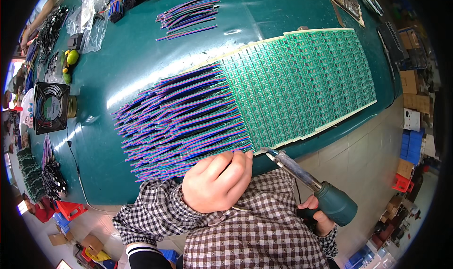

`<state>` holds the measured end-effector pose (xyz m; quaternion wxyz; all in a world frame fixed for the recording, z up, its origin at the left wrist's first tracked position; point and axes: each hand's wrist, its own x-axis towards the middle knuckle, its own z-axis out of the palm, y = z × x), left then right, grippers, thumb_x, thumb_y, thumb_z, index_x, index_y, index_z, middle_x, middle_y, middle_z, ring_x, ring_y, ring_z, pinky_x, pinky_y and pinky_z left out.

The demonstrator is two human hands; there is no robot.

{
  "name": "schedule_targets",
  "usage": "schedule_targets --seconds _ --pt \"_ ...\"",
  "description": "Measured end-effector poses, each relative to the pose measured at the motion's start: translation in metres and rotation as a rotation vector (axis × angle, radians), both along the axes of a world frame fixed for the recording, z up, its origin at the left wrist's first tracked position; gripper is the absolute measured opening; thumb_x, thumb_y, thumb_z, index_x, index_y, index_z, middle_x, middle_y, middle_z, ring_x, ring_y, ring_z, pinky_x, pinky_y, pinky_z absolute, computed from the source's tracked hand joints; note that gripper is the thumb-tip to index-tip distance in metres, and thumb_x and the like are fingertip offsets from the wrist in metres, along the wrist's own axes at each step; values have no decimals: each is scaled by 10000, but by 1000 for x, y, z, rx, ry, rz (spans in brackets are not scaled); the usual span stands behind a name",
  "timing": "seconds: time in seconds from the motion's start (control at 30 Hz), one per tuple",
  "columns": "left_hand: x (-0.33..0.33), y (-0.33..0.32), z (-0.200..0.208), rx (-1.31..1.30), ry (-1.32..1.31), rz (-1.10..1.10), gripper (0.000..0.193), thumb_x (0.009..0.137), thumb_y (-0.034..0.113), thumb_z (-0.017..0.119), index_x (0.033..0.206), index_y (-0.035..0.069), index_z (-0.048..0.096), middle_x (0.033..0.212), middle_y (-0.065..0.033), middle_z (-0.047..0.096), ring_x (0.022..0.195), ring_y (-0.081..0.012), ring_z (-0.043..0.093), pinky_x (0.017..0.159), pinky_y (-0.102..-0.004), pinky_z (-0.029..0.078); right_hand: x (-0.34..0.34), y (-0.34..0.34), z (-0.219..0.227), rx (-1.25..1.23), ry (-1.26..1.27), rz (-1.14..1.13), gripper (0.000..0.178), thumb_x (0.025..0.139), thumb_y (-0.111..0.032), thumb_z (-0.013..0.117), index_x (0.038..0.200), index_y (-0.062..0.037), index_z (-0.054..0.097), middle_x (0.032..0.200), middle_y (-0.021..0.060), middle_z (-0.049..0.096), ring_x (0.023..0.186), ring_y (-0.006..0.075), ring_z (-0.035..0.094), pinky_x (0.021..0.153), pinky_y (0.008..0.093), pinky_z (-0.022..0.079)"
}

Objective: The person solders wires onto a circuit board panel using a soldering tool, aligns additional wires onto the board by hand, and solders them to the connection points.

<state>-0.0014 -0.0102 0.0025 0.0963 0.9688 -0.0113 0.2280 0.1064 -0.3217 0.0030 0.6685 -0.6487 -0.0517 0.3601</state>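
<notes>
My right hand (316, 215) is wrapped round the handle of a soldering gun (336, 203) with a dark green body. Its metal tip points up and left, close to the near edge of the green circuit board panels (269, 94). Beside that tip, my left hand (217, 182) is closed, thumb and finger pinched at the corner where wires meet the panel; what they pinch is hidden. Rows of multicoloured flat wires (184, 118), blue, pink and black, run leftward from the panel's left side. The panels overlap one another toward the right.
A green-topped table (99, 160) carries it all. At left stand a black fan (51, 107) and yellow-green fruit (71, 57). Loose wires (188, 14) lie at the far side, beyond a plastic bag (92, 21). A soldering tray (347, 4) sits far right; red stools (71, 210) are below left.
</notes>
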Motion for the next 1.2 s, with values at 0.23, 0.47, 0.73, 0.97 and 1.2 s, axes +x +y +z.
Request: schedule_targets --seconds 0.23,0.47,0.73,0.97,1.2 --pt "2 4 -3 7 4 -1 260 770 107 717 1004 -5 727 967 -56 641 843 -157 648 704 -250 508 10 26 8 36 -86 54 479 901 -412 740 963 38 589 885 150 598 783 267 646 749 420 621" --pt "0 -1 12 13 68 9 391 726 115 674 1090 -12 736 1050 -98 665 886 -191 651 716 -294 559 45 57 7 340 -31 -93 590 916 -357 734 1190 129 544 913 141 612 859 297 657 684 461 658" --pt "2 75 70 -491 48 75 307 756 -13 689 1059 23 721 1069 -132 699 944 -292 699 805 -395 585 99 95 3 410 -147 -202 601 1015 -418 559 1264 124 483 855 124 570 833 222 620 531 318 648" --pt "96 191 -11 -465 119 277 150 838 78 747 978 38 712 939 -119 658 874 -296 683 749 -374 550 109 112 5 432 -114 -140 607 1000 -422 583 1252 123 492 880 137 589 815 231 634 532 339 651" --pt "108 189 -23 -617 225 293 129 845 85 758 892 26 654 851 -103 593 742 -253 647 669 -363 528 121 113 4 399 -70 -195 597 991 -402 601 1269 117 501 894 152 591 829 251 640 535 350 656"
